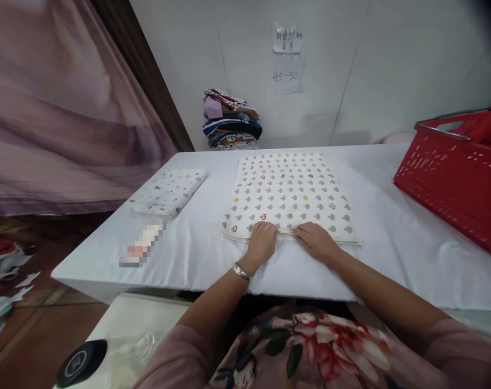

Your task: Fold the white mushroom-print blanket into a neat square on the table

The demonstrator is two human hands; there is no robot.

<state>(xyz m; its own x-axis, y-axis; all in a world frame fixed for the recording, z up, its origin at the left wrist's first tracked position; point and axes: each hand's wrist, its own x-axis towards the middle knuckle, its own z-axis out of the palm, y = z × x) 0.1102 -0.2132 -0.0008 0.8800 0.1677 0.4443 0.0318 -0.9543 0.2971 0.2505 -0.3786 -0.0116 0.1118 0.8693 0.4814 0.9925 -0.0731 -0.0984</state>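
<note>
A folded cream cloth (286, 183) with rows of grey mushroom-like prints and a few coloured ones lies flat on the white-covered table (200, 243). Its layered near edge faces me. At the middle of that edge, my left hand (263, 240), with a silver bracelet at the wrist, pinches the fabric between closed fingers. Just to its right, my right hand (316, 240) also has its fingers closed on the edge. A small gap separates the two hands, and the fabric is slightly raised there. My thumbs are mostly hidden.
Another folded printed cloth (170, 192) lies at the table's left, with a pixelated item (143, 243) in front of it. A red basket (451, 178) stands at the right. Folded fabrics (232, 121) are piled at the back wall. A low white surface (135, 319) is at lower left.
</note>
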